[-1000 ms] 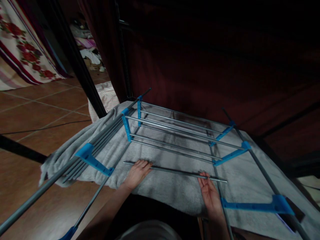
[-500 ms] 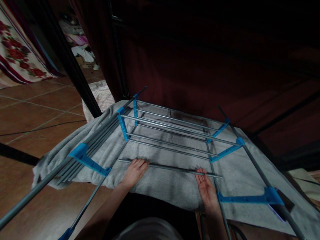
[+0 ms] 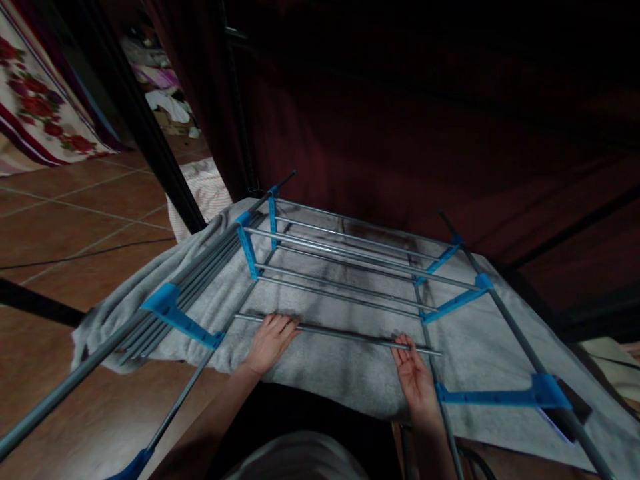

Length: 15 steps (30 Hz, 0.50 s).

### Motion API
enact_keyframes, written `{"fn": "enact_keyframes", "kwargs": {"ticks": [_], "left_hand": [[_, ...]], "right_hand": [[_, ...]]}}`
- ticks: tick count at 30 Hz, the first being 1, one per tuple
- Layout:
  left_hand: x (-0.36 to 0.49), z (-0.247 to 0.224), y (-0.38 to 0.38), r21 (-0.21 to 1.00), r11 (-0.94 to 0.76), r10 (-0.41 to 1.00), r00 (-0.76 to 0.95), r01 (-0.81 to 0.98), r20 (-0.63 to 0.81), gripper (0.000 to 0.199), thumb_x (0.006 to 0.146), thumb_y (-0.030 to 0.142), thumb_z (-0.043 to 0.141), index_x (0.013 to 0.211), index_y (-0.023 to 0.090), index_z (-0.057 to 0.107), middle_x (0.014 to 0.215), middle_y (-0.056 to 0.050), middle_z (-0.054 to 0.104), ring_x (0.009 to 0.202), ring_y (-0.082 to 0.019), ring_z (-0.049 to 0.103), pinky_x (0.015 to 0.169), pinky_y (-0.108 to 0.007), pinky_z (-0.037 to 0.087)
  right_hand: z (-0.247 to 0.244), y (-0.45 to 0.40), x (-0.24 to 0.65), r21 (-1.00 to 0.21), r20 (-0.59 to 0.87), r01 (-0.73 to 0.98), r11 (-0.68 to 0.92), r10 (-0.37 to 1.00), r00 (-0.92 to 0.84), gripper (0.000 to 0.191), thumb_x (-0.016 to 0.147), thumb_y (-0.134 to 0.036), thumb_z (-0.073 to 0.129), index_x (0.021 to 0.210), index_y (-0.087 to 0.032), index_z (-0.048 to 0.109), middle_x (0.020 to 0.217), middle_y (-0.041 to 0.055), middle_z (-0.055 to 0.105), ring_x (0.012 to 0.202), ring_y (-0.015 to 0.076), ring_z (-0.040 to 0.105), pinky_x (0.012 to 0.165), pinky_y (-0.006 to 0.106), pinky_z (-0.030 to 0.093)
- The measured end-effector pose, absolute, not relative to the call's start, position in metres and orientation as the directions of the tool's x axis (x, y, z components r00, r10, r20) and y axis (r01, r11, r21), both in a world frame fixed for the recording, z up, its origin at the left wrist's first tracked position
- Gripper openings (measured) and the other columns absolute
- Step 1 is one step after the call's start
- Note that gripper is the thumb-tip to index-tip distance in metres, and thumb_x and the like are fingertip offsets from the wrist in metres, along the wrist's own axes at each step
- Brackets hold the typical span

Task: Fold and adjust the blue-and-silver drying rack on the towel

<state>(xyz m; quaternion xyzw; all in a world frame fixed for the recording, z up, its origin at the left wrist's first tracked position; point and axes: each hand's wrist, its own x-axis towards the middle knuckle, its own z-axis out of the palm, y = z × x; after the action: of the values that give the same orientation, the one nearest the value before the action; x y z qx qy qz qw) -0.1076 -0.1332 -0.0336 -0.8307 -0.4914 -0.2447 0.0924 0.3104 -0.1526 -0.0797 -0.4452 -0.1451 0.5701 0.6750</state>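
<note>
Head view: my left grip (image 3: 273, 341) and right grip (image 3: 413, 375) hold the rod (image 3: 345, 334); slid left, it about reaches the left rail (image 3: 181, 400).

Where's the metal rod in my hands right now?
In the head view, the metal rod is just below center, running across your left hand and right hand over the gray blanket, nearer you than the crossbars.

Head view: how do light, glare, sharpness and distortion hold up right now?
In the head view, the dark red curtain sinks into near-black toward the top; in the head view, glare washes out the tiled floor at lower left, and the upper crossbars glint; the head view looks slightly soft, with wide-angle stretching toward the edges.
</note>
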Motion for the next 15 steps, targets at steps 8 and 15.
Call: {"fn": "enact_keyframes", "kwargs": {"ticks": [8,15], "left_hand": [[-0.108,-0.0367,-0.1324,0.116,-0.495,0.783,0.384,0.861,0.49,0.027,0.107,0.024,0.045,0.111,0.019,0.07,0.096,-0.006,0.074,0.091,-0.021,0.065,0.088,-0.037,0.047],[-0.1071,-0.0366,-0.1327,0.126,-0.516,0.77,0.394,0.847,0.502,0.028,0.105,0.037,0.053,0.116,0.02,0.072,0.096,-0.005,0.073,0.091,-0.021,0.066,0.088,-0.037,0.046]], "right_hand": [[-0.0858,-0.1535,0.3127,-0.784,-0.3,-0.618,-0.052,0.903,0.306,0.022,0.085,-0.039,0.079,0.105,-0.03,0.08,0.132,0.002,0.075,0.137,0.0204,0.061,0.119,0.041,0.05],[-0.0884,-0.154,0.3127,-0.791,-0.298,-0.61,-0.046,0.9,0.319,0.024,0.083,-0.039,0.081,0.106,-0.03,0.08,0.135,0.0039,0.074,0.14,0.0248,0.059,0.123,0.047,0.045]]}}
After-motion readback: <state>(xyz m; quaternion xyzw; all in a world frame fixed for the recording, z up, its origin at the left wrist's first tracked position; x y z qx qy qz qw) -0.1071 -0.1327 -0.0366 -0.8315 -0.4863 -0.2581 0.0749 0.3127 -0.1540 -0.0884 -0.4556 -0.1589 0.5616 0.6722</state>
